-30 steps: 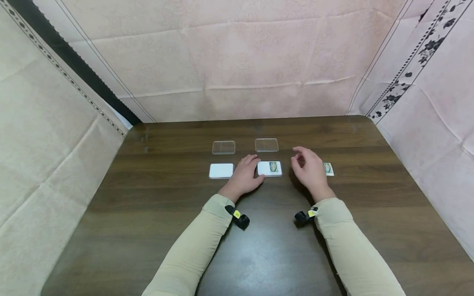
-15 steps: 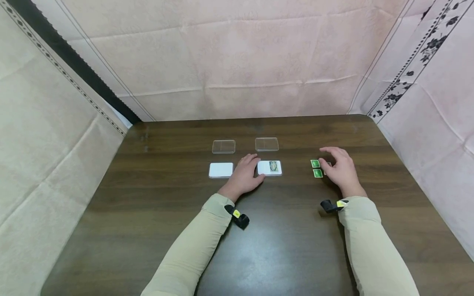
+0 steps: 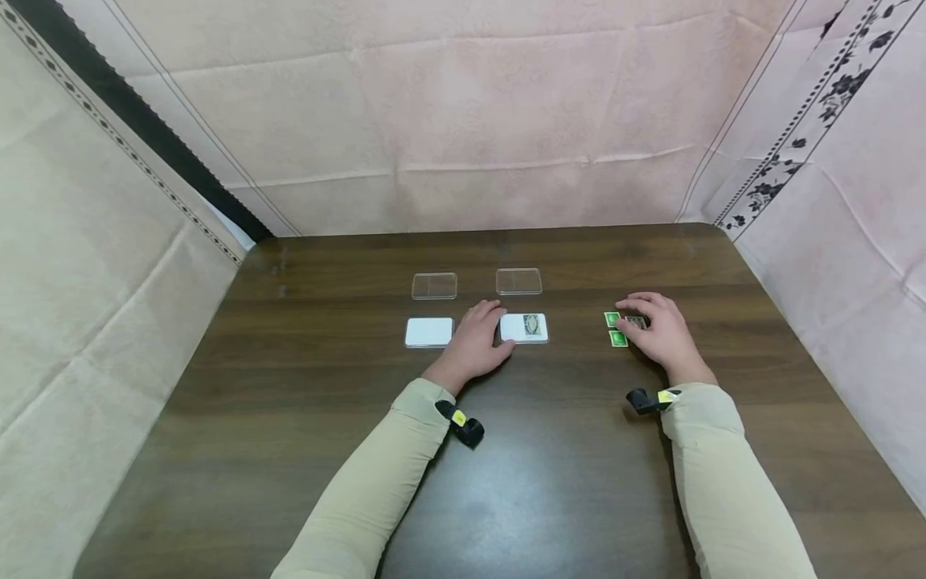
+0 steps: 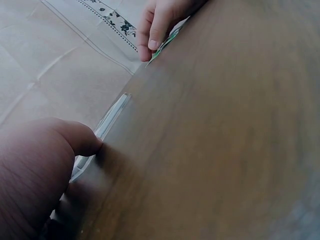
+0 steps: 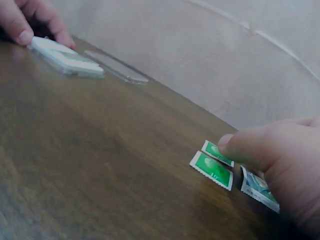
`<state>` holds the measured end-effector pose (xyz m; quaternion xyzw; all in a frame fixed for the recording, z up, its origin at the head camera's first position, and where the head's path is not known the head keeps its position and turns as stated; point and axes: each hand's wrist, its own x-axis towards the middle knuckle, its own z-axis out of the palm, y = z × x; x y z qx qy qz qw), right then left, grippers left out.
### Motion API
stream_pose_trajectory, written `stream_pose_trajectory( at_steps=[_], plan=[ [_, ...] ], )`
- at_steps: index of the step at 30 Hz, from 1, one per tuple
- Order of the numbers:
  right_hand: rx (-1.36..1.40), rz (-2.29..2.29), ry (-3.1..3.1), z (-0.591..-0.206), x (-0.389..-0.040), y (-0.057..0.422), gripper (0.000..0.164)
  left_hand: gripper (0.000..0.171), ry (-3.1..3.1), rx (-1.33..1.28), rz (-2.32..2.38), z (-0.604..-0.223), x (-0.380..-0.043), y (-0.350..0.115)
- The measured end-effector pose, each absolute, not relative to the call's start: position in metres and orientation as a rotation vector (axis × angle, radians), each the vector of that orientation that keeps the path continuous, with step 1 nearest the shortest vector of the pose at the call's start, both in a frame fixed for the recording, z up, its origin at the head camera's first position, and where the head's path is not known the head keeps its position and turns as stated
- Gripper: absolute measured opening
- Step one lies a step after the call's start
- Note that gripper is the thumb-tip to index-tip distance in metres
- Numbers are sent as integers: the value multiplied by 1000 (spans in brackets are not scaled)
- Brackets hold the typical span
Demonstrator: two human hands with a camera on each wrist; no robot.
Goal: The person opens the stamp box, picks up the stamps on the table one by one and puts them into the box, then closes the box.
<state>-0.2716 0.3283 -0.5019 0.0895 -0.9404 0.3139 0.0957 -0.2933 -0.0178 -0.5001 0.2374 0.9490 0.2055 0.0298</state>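
Observation:
My left hand holds a flat white-filled clear case, thumb at its near edge and fingers toward its far edge. One greenish postage stamp lies on the white surface. Farther right, my right hand is low over several loose stamps, fingers loosely bent. In the right wrist view the thumb tip overlaps one green stamp; another green stamp lies just in front, and a blue-green stamp is partly hidden by the hand. No stamp shows between the right fingertips.
A second white-filled case lies left of my left hand. Two clear plastic lids sit behind the cases, toward the far edge of the brown wooden table. Pale cloth hangs around the table.
My right hand has moved right, away from beside the case, to the loose stamps, then lowered its fingers toward them. The green stamps came into view. My left hand has stayed at the case.

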Motion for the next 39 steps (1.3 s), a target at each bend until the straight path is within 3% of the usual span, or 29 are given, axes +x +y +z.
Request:
stream_pose_trajectory(
  at_steps=[22,39],
  plan=[
    [156,833,-2881,-492,-275,314,32,63,2928,714,655,-499,-292,-18],
    [193,821,-2835,-498,-277,311,20,63,2925,720,658,-500,-293,-17]
  ],
)
